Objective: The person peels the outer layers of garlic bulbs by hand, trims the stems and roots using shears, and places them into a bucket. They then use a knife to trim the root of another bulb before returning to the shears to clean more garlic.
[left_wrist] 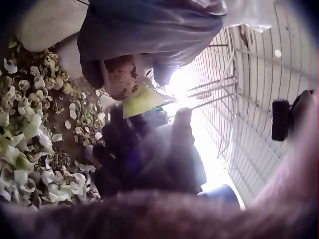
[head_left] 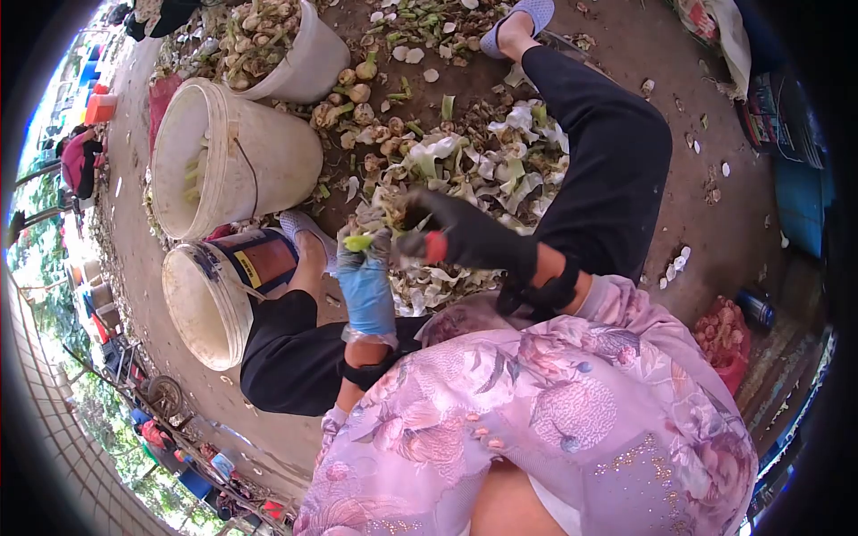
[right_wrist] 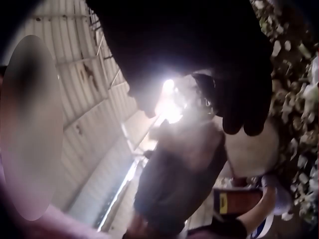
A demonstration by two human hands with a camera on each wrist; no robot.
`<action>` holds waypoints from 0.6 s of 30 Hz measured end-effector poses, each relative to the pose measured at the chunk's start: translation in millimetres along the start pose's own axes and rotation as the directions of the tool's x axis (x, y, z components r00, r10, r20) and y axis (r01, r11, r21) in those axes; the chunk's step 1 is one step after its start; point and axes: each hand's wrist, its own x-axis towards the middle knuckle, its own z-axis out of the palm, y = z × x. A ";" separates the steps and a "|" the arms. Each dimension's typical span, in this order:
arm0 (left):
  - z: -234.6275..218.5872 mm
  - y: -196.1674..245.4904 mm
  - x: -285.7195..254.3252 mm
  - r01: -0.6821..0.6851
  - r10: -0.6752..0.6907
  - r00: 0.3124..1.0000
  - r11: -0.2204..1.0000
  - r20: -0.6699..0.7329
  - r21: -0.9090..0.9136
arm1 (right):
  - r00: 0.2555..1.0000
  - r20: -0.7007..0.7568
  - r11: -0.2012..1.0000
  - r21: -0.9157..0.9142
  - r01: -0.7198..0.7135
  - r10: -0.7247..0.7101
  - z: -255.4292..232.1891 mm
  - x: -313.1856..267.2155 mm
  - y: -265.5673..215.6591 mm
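In the head view my left hand (head_left: 365, 281), in a light-blue glove, grips a bulb-like vegetable. A bright green piece of stalk (head_left: 357, 242) shows at its fingers. The left wrist view shows the vegetable's brown-stained pale bulb (left_wrist: 122, 75) between the gloved fingers, with a pale green stalk (left_wrist: 142, 103) below it. Beside the bulb, my right hand (head_left: 478, 239) wears a dark glove with a red patch by the thumb. Its curled fingers come close to the stalk; I cannot tell what they hold. Backlight and blur hide much of both hands in the right wrist view.
White and green peelings (head_left: 509, 170) cover the ground between the legs. Untrimmed bulbs (head_left: 359, 93) lie in front. On the left stand a large white bucket (head_left: 277, 147), a tilted bucket (head_left: 313, 54) and a nearer white bucket (head_left: 237, 313). A red net bag (head_left: 722, 344) sits at right.
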 end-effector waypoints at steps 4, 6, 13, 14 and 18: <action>2.9 5.1 -1.7 -0.085 0.073 0.992 0.989 -0.099 -0.120 | 0.975 -0.125 0.980 -0.052 -0.194 0.186 -4.9 8.2 3.4; -0.4 10.9 -1.5 -0.137 0.104 0.988 0.937 -0.118 -0.321 | 0.925 -0.381 0.882 -0.435 -0.180 0.001 -18.4 7.6 44.8; 0.0 1.1 2.8 -0.102 0.085 0.986 0.988 -0.141 -0.118 | 0.979 -0.194 0.998 0.025 -0.052 0.056 10.2 2.0 -11.4; -1.0 -0.6 3.3 -0.101 0.085 0.987 0.988 -0.135 -0.118 | 0.989 -0.145 0.987 -0.160 0.002 -0.025 14.4 2.8 -12.0; -3.0 2.7 1.2 -0.174 0.165 0.982 0.980 -0.095 -0.094 | 0.973 -0.202 0.872 -0.489 -0.002 -0.111 -1.4 13.6 28.5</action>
